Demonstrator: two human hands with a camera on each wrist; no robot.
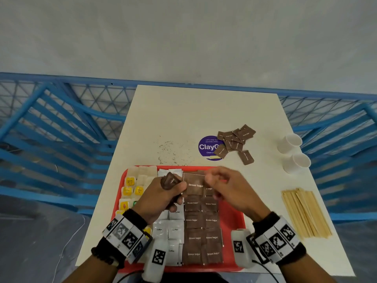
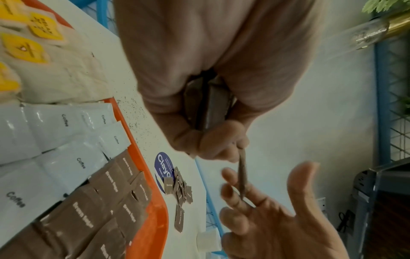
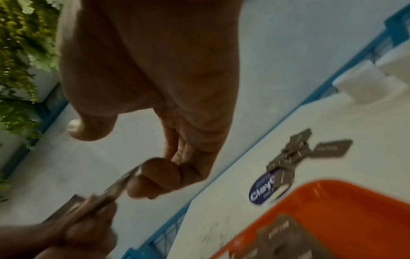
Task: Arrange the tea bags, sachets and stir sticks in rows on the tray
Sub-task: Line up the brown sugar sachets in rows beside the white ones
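The red tray (image 1: 234, 211) holds yellow-tagged tea bags (image 1: 130, 184) at the left, white coffee sachets (image 1: 167, 229) in the middle and two columns of brown sugar sachets (image 1: 202, 237). Above the tray, my left hand (image 1: 169, 193) grips a small bundle of brown sugar sachets (image 2: 216, 105). One sachet (image 1: 194, 185) sticks out of that grip towards my right hand (image 1: 218, 182). The right fingers (image 2: 235, 191) touch its free end, and the thumb (image 3: 88, 129) stands apart from them. More brown sugar sachets (image 1: 234, 139) lie in a loose pile on the table, and wooden stir sticks (image 1: 304, 213) lie to the right.
Two white paper cups (image 1: 289, 142) lie on their sides at the table's right edge. A purple round sticker (image 1: 208, 148) and scattered dark grains (image 1: 169, 150) mark the table beyond the tray. Blue slatted chairs (image 1: 61, 129) flank the table.
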